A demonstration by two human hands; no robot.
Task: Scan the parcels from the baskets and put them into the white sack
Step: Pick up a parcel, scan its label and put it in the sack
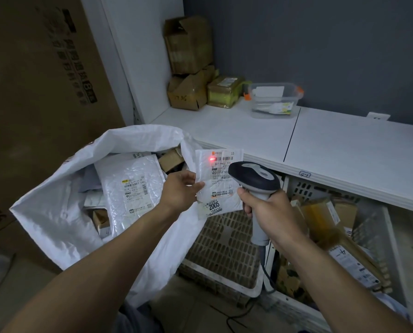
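Parcel up, label toward me. My left hand [180, 188] pinches the flat white parcel [221, 181] by its left edge, thumb on the front and fingers [188, 175] curled behind, so the barcode strip along the top is uncovered. The parcel hangs in the air right at the mouth of the white sack [63, 188], above the near basket [224, 241]. I hold it there, I'd say, so the drop afterwards is only a short swing to the left.

My right hand [270, 210] is wrapped round the scanner [254, 179], fingers [245, 195] clamped on the grip, its head tipped at the label from close in. The red dot [212, 159] sits at the left end of the top barcode, on the code or just beside it. I can't tell whether it has read. The scanner's cable trails down between the baskets.

The sack stands open against the edge of the table [344, 145], mouth wide, with white mailers [131, 186] and small brown boxes inside. Open like that, it needs no hand to hold it. The second basket [316, 188], to my right under the table, has brown parcels waiting. The near one shows bare slotted floor where I can see it.

By my reckoning, I need the read first, then this one tips into the sack.
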